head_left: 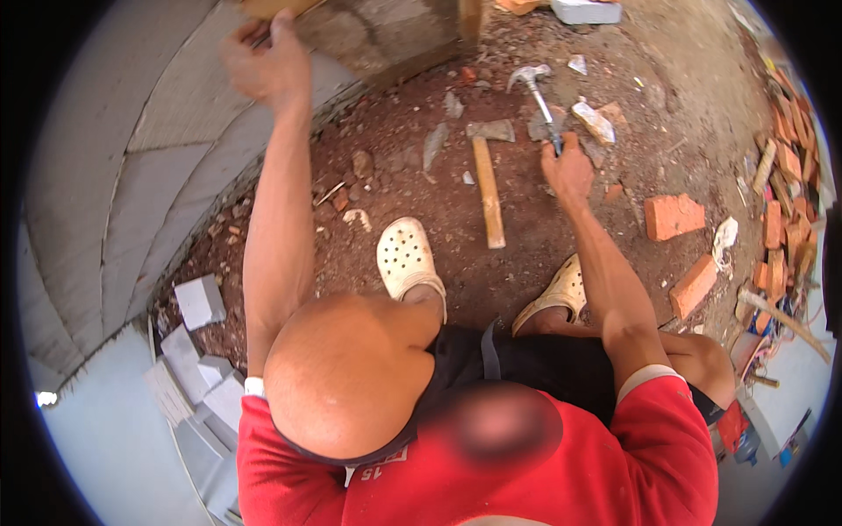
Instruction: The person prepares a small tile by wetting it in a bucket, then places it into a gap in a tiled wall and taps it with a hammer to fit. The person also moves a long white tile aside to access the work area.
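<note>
Silver metal claw hammer with dark grip [531, 84] – over reddish-brown dirt [474, 276], right of the wooden-handled grey-headed hatchet [488, 188]. Right hand [570, 167] wrapped round the grip end. Probably head-heavy, rigid; take it low on the grip. Left hand [274, 68] curled near pale-yellow wood [274, 6] – can't tell if pinching anything. Count: one hammer, one hatchet, two cream perforated clogs [405, 256].

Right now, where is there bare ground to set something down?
Bare dirt lies between the hatchet and the right clog; a larger, mostly bare patch lies between the claw hammer in the right hand and the brick pile. Crowded: rubble beside the hammer, and gray blocks at lower left.
</note>
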Motion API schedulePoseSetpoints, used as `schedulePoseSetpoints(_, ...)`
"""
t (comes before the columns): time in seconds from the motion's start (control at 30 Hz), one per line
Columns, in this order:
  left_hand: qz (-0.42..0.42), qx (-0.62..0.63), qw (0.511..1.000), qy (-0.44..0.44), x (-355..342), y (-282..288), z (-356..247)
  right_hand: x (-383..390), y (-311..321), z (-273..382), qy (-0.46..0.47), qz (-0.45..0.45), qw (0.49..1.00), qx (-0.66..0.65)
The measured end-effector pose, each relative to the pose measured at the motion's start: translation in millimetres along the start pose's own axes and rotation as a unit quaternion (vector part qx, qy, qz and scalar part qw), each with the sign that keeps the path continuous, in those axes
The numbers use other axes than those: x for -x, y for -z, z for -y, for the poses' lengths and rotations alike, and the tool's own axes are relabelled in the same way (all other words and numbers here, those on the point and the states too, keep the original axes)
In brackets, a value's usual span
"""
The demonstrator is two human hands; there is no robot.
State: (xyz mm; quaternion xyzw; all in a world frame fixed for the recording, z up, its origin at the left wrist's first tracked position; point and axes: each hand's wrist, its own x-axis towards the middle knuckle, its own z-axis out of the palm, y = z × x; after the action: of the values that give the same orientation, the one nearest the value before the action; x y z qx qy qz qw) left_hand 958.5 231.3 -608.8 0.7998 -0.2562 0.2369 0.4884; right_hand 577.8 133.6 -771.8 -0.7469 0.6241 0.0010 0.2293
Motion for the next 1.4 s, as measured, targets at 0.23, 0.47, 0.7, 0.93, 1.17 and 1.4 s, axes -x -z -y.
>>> schedulePoseSetpoints(0.23, 0.008, 0.015, 0.997, 0.079, -4.8, -6.1, 8.0, 6.5, 0.5, 0.1, -0.023, 0.033, 0.998, -0.048)
schedulePoseSetpoints(0.47, 0.051, 0.147, 0.982, 0.104, -9.0, -6.9, 27.8, 4.6, 2.3, -10.6, -0.026, 0.04, 0.996, -0.076)
schedulePoseSetpoints(0.7, 0.08, 0.161, 0.973, 0.147, -16.0, -2.4, 26.7, 5.7, 2.6, -33.7, -0.026, 0.026, 0.995, -0.095)
schedulePoseSetpoints(0.93, 0.111, 0.041, 0.99, 0.078, -25.5, 5.2, 26.8, 7.1, -0.9, -38.6, -0.013, 0.003, 0.992, -0.129)
schedulePoseSetpoints(1.17, 0.123, 0.06, 0.989, 0.061, -29.0, 7.7, 38.9, 7.1, -12.0, -38.0, -0.011, -0.031, 0.992, -0.122)
schedulePoseSetpoints(1.4, 0.15, 0.123, 0.979, 0.067, -27.2, 15.6, 32.3, 7.7, -18.8, -30.7, 0.02, -0.112, 0.993, 0.012)
